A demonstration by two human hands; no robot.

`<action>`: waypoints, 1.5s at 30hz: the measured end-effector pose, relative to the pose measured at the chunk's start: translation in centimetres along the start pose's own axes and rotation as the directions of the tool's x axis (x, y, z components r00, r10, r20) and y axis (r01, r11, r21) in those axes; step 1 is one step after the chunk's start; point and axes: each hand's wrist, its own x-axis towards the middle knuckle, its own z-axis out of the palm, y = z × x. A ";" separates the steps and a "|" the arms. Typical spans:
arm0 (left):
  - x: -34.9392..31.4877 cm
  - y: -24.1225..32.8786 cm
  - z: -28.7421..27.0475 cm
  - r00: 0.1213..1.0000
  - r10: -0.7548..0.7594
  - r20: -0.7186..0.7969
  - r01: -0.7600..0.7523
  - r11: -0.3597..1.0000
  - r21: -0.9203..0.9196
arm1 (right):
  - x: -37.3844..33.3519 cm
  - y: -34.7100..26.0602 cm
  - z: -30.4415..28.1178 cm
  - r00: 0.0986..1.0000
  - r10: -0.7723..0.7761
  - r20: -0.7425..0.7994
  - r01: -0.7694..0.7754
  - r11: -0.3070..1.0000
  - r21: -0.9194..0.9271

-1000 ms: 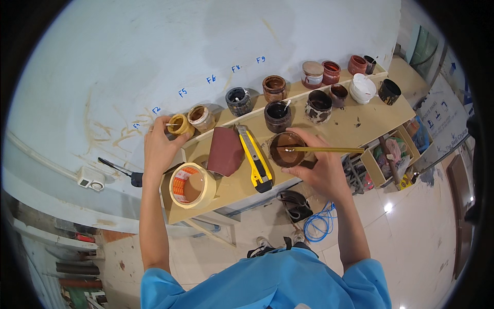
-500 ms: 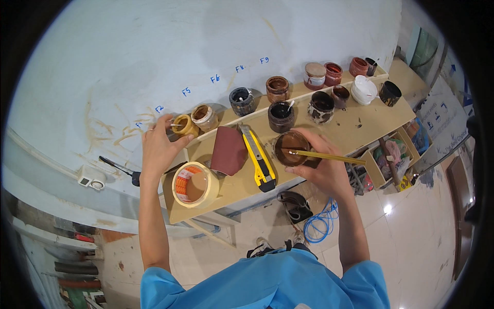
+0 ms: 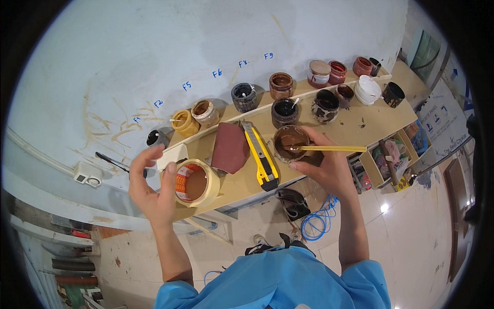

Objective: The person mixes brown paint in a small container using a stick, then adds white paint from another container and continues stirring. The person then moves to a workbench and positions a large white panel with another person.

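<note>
My right hand [image 3: 329,167] is wrapped round a small jar of brown paint [image 3: 286,138] above the shelf's front edge. A thin yellow stick [image 3: 337,149] rests in that jar, its handle lying across my hand. My left hand [image 3: 154,195] holds nothing; its thumb and fingers are apart, beside a roll of masking tape [image 3: 210,190]. Just beyond its fingertips are a white block-like item [image 3: 175,154] and a dark little pot [image 3: 157,138]. Between my hands lie a folded maroon sheet [image 3: 229,149] and a yellow utility knife [image 3: 261,159].
Paint jars line the back of the shelf [image 3: 360,121], among them a yellow one [image 3: 184,123] and a white one [image 3: 368,91]. An open drawer [image 3: 378,167] holds clutter at right. Blue hose [image 3: 314,224] lies coiled on the floor.
My left hand has let go of the yellow jar and drawn back toward me, beside the tape roll. The yellow jar stays in the back row. My right hand still holds the brown paint jar.
</note>
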 end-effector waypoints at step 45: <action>-8.6 -2.0 0.7 0.924 -0.274 -0.266 0.132 0.883 -0.451 | 0.0 -1.0 0.5 0.993 0.121 0.002 -0.120 0.987 -0.111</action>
